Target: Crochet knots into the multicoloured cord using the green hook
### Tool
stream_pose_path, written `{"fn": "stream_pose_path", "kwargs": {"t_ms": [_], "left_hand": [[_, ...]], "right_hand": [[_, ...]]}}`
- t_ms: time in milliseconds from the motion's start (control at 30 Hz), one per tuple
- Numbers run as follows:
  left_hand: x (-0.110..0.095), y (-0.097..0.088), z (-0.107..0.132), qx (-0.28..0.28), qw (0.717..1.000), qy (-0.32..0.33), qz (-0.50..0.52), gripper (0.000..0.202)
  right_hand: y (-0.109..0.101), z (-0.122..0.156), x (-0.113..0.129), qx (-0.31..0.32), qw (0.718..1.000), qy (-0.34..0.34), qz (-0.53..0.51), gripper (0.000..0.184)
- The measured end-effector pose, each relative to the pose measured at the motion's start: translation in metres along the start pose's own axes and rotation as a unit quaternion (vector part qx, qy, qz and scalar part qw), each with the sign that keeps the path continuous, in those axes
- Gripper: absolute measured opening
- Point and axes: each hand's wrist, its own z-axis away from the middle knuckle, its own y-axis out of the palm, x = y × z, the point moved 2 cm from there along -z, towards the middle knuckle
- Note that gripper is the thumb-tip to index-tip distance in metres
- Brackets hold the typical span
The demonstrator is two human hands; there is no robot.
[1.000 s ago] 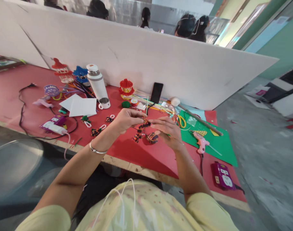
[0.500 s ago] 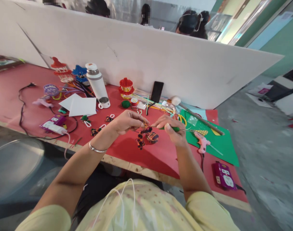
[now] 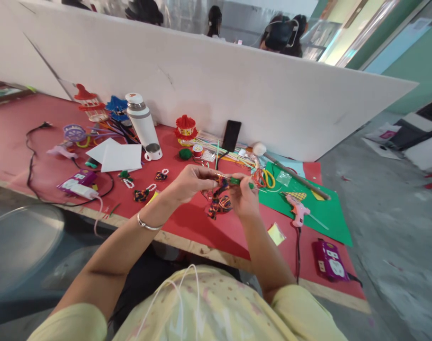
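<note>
My left hand (image 3: pixel 193 183) is pinched on a dark multicoloured strip of crochet (image 3: pixel 213 209), which dangles below the fingertips. Close beside it, my right hand (image 3: pixel 245 198) grips a crochet hook (image 3: pixel 234 181) by its green handle. The hook's thin metal end reaches the top of the strip near my left fingertips; whether yarn is looped on it is too small to tell. Just under the hands, on the red table, rests a ball of the same variegated yarn (image 3: pixel 225 203), partly behind the strip.
Left of my hands lie yarn pieces with white beads (image 3: pixel 141 195), white cards (image 3: pixel 121 157) and a white flask (image 3: pixel 143 123). To the right are scissors (image 3: pixel 269 178), a pink glue gun (image 3: pixel 300 212), a green sheet (image 3: pixel 329 222) and a purple power socket (image 3: pixel 330 259). A white partition (image 3: pixel 202 76) stands behind.
My right hand has moved left with the hook, closing the gap to my left hand. A small yellow packet beside my right forearm has come into view.
</note>
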Motion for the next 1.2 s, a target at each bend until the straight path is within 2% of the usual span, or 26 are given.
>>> {"fn": "stream_pose_path", "kwargs": {"t_ms": [100,267,367,533,667,767,900,1067,1200], "left_hand": [[0.007,-0.002,0.001,-0.036,0.999,0.028,0.013,0.030],[0.011,-0.007,-0.001,-0.032,0.999,0.017,0.029,0.040],[0.011,-0.003,-0.002,-0.054,0.997,0.015,0.044,0.040],[0.014,0.005,-0.002,-0.085,0.994,0.023,0.065,0.038],[0.021,0.008,0.000,-0.120,0.990,0.049,0.054,0.041],[0.025,0.007,-0.001,-0.132,0.988,0.077,0.039,0.042],[0.025,0.006,-0.001,-0.116,0.990,0.080,0.023,0.043],[0.017,0.005,0.001,-0.101,0.992,0.074,-0.011,0.044],[0.010,0.003,0.005,-0.099,0.992,0.080,-0.017,0.043]], "right_hand": [[0.002,0.004,-0.008,-0.033,0.999,-0.012,-0.008,0.034],[-0.001,0.003,-0.002,0.000,1.000,-0.001,-0.021,0.032],[-0.001,0.004,0.000,-0.002,0.999,-0.005,-0.032,0.032],[0.003,0.010,-0.011,-0.072,0.996,-0.021,-0.055,0.030],[0.006,0.016,-0.018,-0.106,0.991,-0.077,-0.025,0.018],[0.008,0.020,-0.014,-0.073,0.984,-0.152,0.059,0.007],[0.007,0.022,-0.001,0.000,0.955,-0.252,0.158,0.014],[0.004,0.018,0.008,0.011,0.939,-0.271,0.211,0.015],[0.004,0.016,0.010,0.004,0.946,-0.254,0.203,0.013]]}}
